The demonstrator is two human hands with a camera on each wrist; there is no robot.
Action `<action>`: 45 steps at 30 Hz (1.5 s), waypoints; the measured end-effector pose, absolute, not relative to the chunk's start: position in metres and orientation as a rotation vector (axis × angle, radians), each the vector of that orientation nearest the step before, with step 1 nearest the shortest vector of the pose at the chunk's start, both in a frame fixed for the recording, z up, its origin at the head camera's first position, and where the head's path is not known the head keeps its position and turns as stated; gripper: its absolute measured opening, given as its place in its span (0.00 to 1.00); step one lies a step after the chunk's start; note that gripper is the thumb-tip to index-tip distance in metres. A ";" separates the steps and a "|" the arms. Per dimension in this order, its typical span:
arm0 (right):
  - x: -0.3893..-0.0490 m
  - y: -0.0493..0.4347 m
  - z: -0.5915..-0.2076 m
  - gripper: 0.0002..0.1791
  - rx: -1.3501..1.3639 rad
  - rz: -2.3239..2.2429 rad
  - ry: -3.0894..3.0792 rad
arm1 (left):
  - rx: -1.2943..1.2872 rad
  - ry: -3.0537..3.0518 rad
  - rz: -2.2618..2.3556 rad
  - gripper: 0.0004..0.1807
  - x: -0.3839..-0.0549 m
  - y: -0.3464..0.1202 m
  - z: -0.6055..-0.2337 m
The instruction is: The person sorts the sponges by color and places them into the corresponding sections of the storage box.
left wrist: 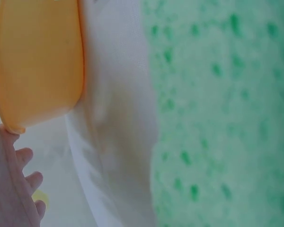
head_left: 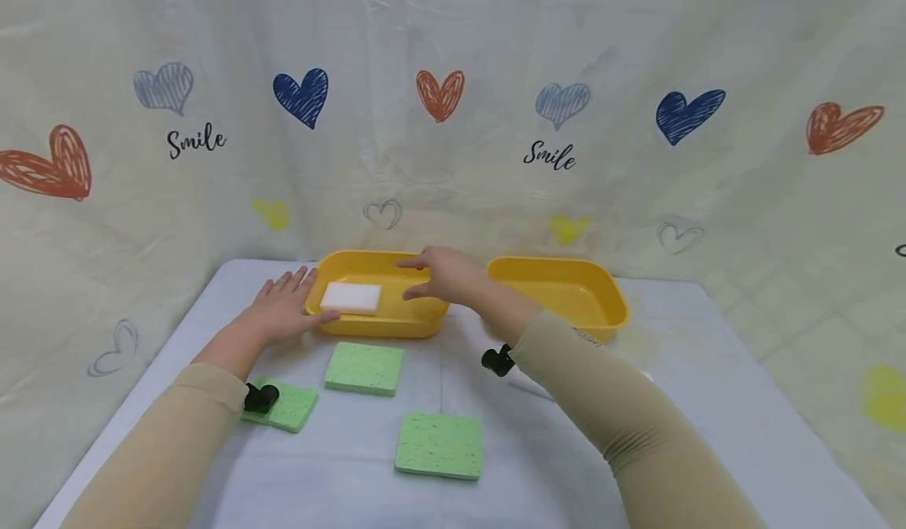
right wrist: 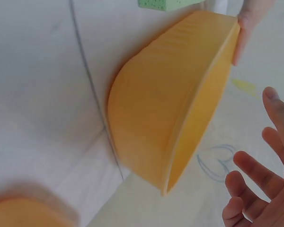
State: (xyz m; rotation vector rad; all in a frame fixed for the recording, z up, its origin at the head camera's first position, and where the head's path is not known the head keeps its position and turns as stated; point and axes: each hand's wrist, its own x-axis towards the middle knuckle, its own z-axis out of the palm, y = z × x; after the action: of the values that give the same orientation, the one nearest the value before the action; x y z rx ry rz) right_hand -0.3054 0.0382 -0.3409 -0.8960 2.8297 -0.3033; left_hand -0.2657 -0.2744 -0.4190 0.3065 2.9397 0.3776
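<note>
A yellow plastic tray (head_left: 396, 328) stands at the back of the table with a white sponge (head_left: 351, 297) lying in its left half. My left hand (head_left: 283, 309) rests at the tray's left rim, fingers spread along the outside and thumb reaching over the front corner. The left wrist view shows that hand right at the tray rim (left wrist: 12, 130). Over the tray's right end hovers my right hand (head_left: 449, 277), thumb and fingers apart and nothing between them. In the right wrist view its fingers (right wrist: 260, 172) are spread beside the tray's rim.
A second yellow tray (head_left: 616, 301) stands to the right, partly behind my right forearm. Three green sponges lie in front: one in the middle (head_left: 364, 368), one nearer (head_left: 439, 446), one by my left wrist (head_left: 293, 409). A white piece (head_left: 531, 385) shows under my right sleeve.
</note>
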 end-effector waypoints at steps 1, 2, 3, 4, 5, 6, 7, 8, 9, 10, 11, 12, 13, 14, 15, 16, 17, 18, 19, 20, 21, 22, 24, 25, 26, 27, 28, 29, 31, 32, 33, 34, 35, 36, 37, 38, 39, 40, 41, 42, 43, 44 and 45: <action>-0.303 0.044 -0.339 0.36 -0.900 -0.309 2.836 | 0.309 2.940 0.379 0.62 -0.265 -0.274 -0.419; -0.300 0.050 -0.337 0.36 -0.903 -0.310 2.844 | 0.310 2.938 0.384 0.62 -0.264 -0.274 -0.418; -0.297 0.056 -0.335 0.36 -0.903 -0.319 2.845 | 0.306 2.938 0.382 0.62 -0.264 -0.274 -0.419; -0.294 0.062 -0.334 0.36 -0.902 -0.321 2.852 | 0.306 2.939 0.384 0.62 -0.263 -0.274 -0.419; -0.291 0.069 -0.332 0.36 -0.902 -0.326 2.858 | 0.303 2.938 0.383 0.62 -0.263 -0.274 -0.419; -0.287 0.076 -0.331 0.36 -0.900 -0.340 2.861 | 0.303 2.938 0.390 0.62 -0.263 -0.274 -0.419; -0.284 0.083 -0.331 0.36 -0.897 -0.351 2.862 | 0.302 2.937 0.388 0.62 -0.263 -0.274 -0.419; -0.281 0.091 -0.330 0.36 -0.886 -0.362 2.864 | 0.300 2.934 0.388 0.63 -0.263 -0.273 -0.419; -0.278 0.099 -0.331 0.36 -0.873 -0.366 2.867 | 0.300 2.932 0.384 0.63 -0.263 -0.273 -0.418; -0.275 0.106 -0.331 0.36 -0.857 -0.372 2.873 | 0.304 2.930 0.385 0.63 -0.263 -0.273 -0.418; -0.272 0.114 -0.332 0.36 -0.849 -0.376 2.875 | 0.303 2.926 0.378 0.64 -0.263 -0.272 -0.417; -0.269 0.123 -0.333 0.35 -0.840 -0.377 2.877 | 0.305 2.924 0.380 0.64 -0.263 -0.271 -0.416; -0.265 0.131 -0.334 0.34 -0.827 -0.384 2.877 | 0.303 2.921 0.374 0.64 -0.263 -0.271 -0.416; -0.261 0.139 -0.335 0.34 -0.814 -0.387 2.878 | 0.304 2.918 0.372 0.64 -0.263 -0.271 -0.416; -0.257 0.148 -0.336 0.33 -0.806 -0.395 2.878 | 0.304 2.918 0.374 0.64 -0.263 -0.271 -0.415; -0.252 0.155 -0.338 0.32 -0.802 -0.406 2.877 | 0.304 2.918 0.383 0.64 -0.263 -0.271 -0.415; -0.248 0.163 -0.339 0.32 -0.800 -0.416 2.878 | 0.306 2.919 0.393 0.63 -0.263 -0.271 -0.415; -0.243 0.171 -0.341 0.31 -0.790 -0.434 2.878 | 0.310 2.922 0.402 0.63 -0.263 -0.272 -0.415; -0.238 0.178 -0.343 0.31 -0.781 -0.451 2.873 | 0.308 2.923 0.409 0.63 -0.263 -0.272 -0.415; -0.233 0.186 -0.344 0.32 -0.781 -0.460 2.870 | 0.304 2.926 0.415 0.63 -0.262 -0.272 -0.415; -0.229 0.193 -0.346 0.32 -0.780 -0.468 2.867 | 0.306 2.929 0.425 0.63 -0.262 -0.273 -0.415; -0.223 0.200 -0.348 0.33 -0.778 -0.468 2.867 | 0.307 2.931 0.428 0.62 -0.261 -0.273 -0.415; -0.215 0.214 -0.353 0.34 -0.768 -0.455 2.862 | 0.300 2.935 0.427 0.62 -0.260 -0.272 -0.414; -0.211 0.221 -0.356 0.35 -0.758 -0.442 2.859 | 0.297 2.934 0.431 0.62 -0.260 -0.272 -0.414; -0.207 0.227 -0.359 0.34 -0.745 -0.430 2.856 | 0.299 2.936 0.434 0.62 -0.260 -0.271 -0.414; -0.204 0.233 -0.362 0.34 -0.724 -0.421 2.857 | 0.303 2.935 0.438 0.62 -0.260 -0.271 -0.414; -0.202 0.238 -0.365 0.34 -0.702 -0.419 2.854 | 0.298 2.934 0.435 0.62 -0.260 -0.271 -0.414; -0.200 0.243 -0.368 0.34 -0.685 -0.419 2.848 | 0.293 2.934 0.431 0.62 -0.260 -0.270 -0.415; -0.197 0.248 -0.374 0.33 -0.651 -0.441 2.834 | 0.293 2.933 0.421 0.62 -0.260 -0.270 -0.416; -0.197 0.250 -0.377 0.34 -0.632 -0.443 2.832 | 0.292 2.934 0.414 0.63 -0.260 -0.271 -0.417; -0.197 0.252 -0.379 0.34 -0.615 -0.448 2.829 | 0.290 2.933 0.404 0.63 -0.261 -0.271 -0.418; -0.197 0.253 -0.381 0.35 -0.608 -0.447 2.822 | 0.287 2.933 0.395 0.63 -0.261 -0.271 -0.418; -0.197 0.255 -0.384 0.35 -0.601 -0.430 2.824 | 0.290 2.933 0.393 0.64 -0.261 -0.271 -0.418; -0.197 0.256 -0.386 0.36 -0.588 -0.416 2.825 | 0.290 2.933 0.394 0.63 -0.261 -0.271 -0.419; -0.197 0.257 -0.388 0.37 -0.580 -0.390 2.826 | 0.290 2.933 0.392 0.64 -0.261 -0.271 -0.418; -0.198 0.258 -0.389 0.37 -0.583 -0.364 2.827 | 0.290 2.933 0.397 0.63 -0.261 -0.270 -0.418; -0.198 0.258 -0.391 0.37 -0.584 -0.338 2.827 | 0.287 2.932 0.402 0.62 -0.261 -0.270 -0.417; -0.199 0.259 -0.393 0.38 -0.587 -0.309 2.829 | 0.286 2.932 0.406 0.62 -0.260 -0.270 -0.416; -0.200 0.259 -0.395 0.38 -0.585 -0.280 2.831 | 0.283 2.933 0.408 0.62 -0.261 -0.270 -0.416; -0.200 0.259 -0.397 0.38 -0.597 -0.253 2.830 | 0.283 2.933 0.414 0.62 -0.261 -0.270 -0.416; -0.201 0.260 -0.399 0.38 -0.602 -0.223 2.829 | 0.289 2.931 0.420 0.62 -0.261 -0.270 -0.416; -0.202 0.260 -0.401 0.38 -0.606 -0.200 2.829 | 0.286 2.929 0.425 0.62 -0.261 -0.270 -0.417; -0.202 0.260 -0.402 0.38 -0.613 -0.185 2.827 | 0.283 2.929 0.428 0.63 -0.261 -0.270 -0.417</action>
State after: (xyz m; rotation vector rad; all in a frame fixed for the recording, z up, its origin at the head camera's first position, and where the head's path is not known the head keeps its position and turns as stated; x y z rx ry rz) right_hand -0.2020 0.2604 -0.4024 -0.6126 2.8271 -0.1846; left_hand -0.2614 -0.2704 -0.4168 0.2835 2.9293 0.4276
